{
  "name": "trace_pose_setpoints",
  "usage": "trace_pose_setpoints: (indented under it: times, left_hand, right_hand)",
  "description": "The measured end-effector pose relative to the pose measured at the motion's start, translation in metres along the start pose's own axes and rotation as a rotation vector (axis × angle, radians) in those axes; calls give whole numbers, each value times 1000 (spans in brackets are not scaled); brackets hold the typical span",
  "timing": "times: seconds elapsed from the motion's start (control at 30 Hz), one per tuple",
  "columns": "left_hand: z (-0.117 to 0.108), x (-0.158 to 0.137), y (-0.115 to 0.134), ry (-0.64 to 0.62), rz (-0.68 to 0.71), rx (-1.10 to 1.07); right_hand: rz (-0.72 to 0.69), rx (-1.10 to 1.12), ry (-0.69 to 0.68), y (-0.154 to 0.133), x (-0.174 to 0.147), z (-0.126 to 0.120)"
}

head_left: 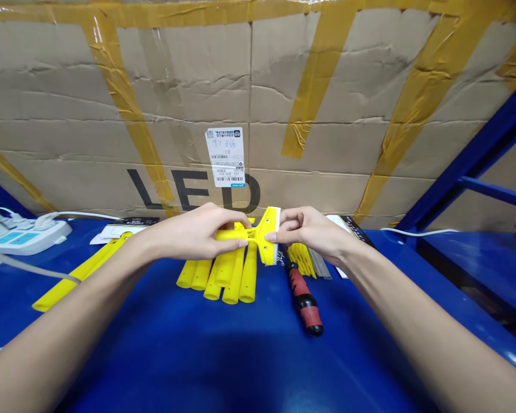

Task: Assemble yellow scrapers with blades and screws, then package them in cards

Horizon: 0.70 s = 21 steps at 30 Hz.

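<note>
A yellow scraper (264, 241) is held level above the blue surface, its wide head pointing right with a pale strip along the edge. My left hand (198, 229) is closed around its handle. At the head, my right hand (303, 229) pinches the wide edge between thumb and fingers. Below lie several yellow tube handles (230, 281), side by side with their open ends toward me. Just under my right hand rests a screwdriver (305, 298) with a red and black grip. Beside it are yellow flat pieces (301, 259) and grey strips (320, 265), partly hidden.
Against the back stands a large taped cardboard box (189, 103) with a white label (226, 158). On the left are a white power strip (30, 235) with cables and a long yellow scraper (81, 272). A blue metal frame (464, 149) rises at right.
</note>
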State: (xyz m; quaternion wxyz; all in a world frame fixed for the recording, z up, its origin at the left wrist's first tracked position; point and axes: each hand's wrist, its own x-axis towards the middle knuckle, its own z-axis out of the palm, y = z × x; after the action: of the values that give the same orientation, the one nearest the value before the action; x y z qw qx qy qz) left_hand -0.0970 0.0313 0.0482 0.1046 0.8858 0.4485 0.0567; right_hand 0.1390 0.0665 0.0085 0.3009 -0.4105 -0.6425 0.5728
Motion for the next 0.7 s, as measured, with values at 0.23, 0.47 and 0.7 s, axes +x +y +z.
trace_pose_setpoints:
  times: [0.23,0.47,0.7]
  left_hand:
    - [16,9,3,145,8,29]
    - [14,10,3,86,27,24]
    - [5,4,-3,50,-55,94]
  right_hand:
    - [-82,-52,-52,4,3,2]
    - [-131,-82,-113,7,5,0]
    - [-161,-320,-114,8,5,-16]
